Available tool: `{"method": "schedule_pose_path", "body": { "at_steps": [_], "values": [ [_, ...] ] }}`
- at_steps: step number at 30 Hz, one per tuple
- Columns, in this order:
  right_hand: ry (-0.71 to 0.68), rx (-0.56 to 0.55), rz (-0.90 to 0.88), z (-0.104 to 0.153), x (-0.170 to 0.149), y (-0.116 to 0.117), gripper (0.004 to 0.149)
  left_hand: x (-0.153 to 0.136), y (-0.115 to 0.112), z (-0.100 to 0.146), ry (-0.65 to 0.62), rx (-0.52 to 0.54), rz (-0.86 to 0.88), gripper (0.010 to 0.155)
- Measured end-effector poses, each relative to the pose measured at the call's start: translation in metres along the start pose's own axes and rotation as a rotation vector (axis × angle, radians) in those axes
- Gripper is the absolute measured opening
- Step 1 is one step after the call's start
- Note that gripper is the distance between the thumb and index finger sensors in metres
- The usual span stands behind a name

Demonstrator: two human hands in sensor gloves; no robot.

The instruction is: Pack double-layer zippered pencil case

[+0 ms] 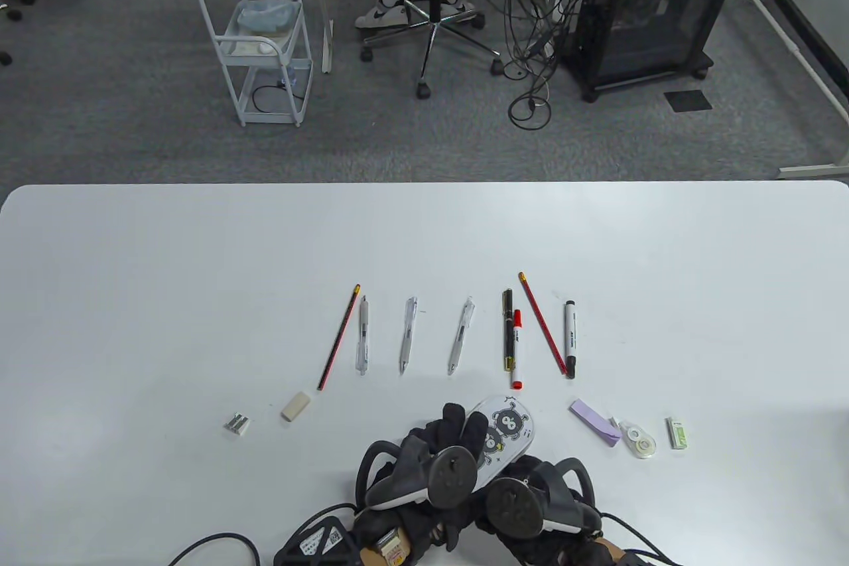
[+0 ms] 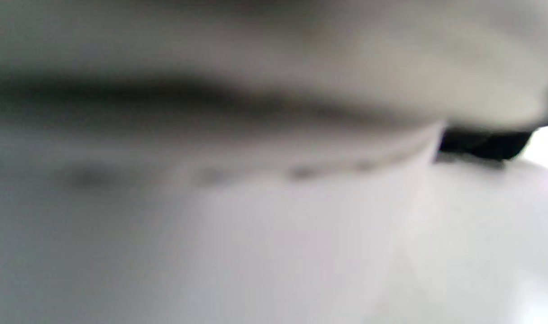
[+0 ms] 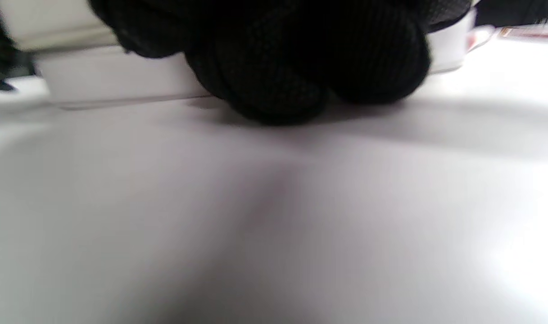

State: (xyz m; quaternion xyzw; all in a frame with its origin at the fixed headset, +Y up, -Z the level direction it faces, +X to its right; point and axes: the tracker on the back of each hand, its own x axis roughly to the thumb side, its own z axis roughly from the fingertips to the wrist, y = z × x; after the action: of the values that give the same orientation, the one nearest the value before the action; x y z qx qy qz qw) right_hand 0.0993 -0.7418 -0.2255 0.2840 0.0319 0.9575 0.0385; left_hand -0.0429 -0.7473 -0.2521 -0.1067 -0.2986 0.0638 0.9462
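Observation:
A white pencil case (image 1: 507, 430) printed with black cartoon figures lies at the near middle of the table. My left hand (image 1: 451, 436) grips its left side, fingers curled over the top. My right hand (image 1: 530, 493) is at its near right end, mostly hidden under the tracker; what it does there I cannot tell. In the right wrist view its gloved fingers (image 3: 301, 58) are curled against the case's white side (image 3: 116, 81). The left wrist view is a close blur of the case (image 2: 255, 54). A row of pens (image 1: 408, 334) and pencils (image 1: 338, 337) lies beyond the case.
A white eraser (image 1: 296, 406) and a metal sharpener (image 1: 237, 424) lie at the left. Purple sticky notes (image 1: 595, 421), correction tape (image 1: 640, 441) and a green-white box (image 1: 678, 432) lie at the right. Cables (image 1: 212, 543) run along the near edge.

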Motion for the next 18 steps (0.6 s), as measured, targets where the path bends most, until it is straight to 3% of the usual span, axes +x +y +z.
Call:
{"method": "schedule_pose_path", "body": {
  "at_steps": [5, 8, 9, 11, 15, 18],
  "values": [
    [0.243, -0.023, -0.014, 0.003, -0.056, -0.006, 0.046, 0.004, -0.001, 0.001, -0.028, -0.008, -0.148, 0.100],
    [0.344, -0.062, 0.117, 0.010, -0.091, -0.012, 0.045, 0.004, 0.000, 0.002, -0.068, -0.038, -0.224, 0.098],
    [0.357, -0.042, 0.013, 0.011, -0.098, -0.011, 0.046, 0.005, 0.000, 0.001, -0.091, -0.042, -0.272, 0.097],
    [0.383, -0.030, -0.104, 0.011, -0.096, -0.009, 0.046, 0.007, 0.001, -0.001, -0.020, -0.075, -0.363, 0.100],
    [0.303, -0.101, 0.122, 0.010, -0.082, -0.013, 0.045, -0.003, 0.004, 0.002, 0.175, -0.164, -0.413, 0.103],
    [0.293, -0.141, 0.100, 0.009, -0.080, -0.013, 0.045, -0.008, 0.004, 0.002, 0.075, -0.109, -0.301, 0.102]
  ]
}}
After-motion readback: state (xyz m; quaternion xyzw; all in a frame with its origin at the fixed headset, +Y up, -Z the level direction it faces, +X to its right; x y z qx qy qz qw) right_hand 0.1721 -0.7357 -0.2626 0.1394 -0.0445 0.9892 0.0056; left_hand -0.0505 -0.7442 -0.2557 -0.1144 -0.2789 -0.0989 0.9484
